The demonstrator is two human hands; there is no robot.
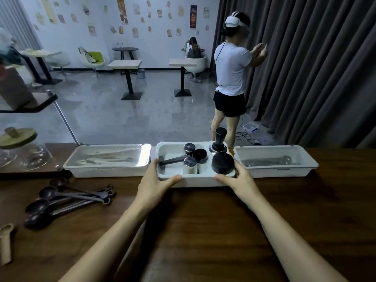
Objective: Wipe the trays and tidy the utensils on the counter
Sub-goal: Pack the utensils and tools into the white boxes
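Note:
Three white trays stand in a row at the far edge of the wooden counter. The middle tray (200, 181) holds several black and steel coffee tampers (222, 163). My left hand (157, 181) holds its front left corner, thumb along the front rim and fingers on the side. My right hand (236, 177) holds the front right corner the same way. The left tray (105, 171) has a clear lid. The right tray (274, 171) also has a clear lid, with something dim inside. Several dark measuring spoons (67, 198) lie loose on the counter at the left.
A beige wooden scoop (6, 243) lies at the counter's left edge. A glass jar with a wooden lid (17, 137) stands at far left. Beyond the counter a person in a headset (232, 78) stands by a grey curtain, with café tables behind.

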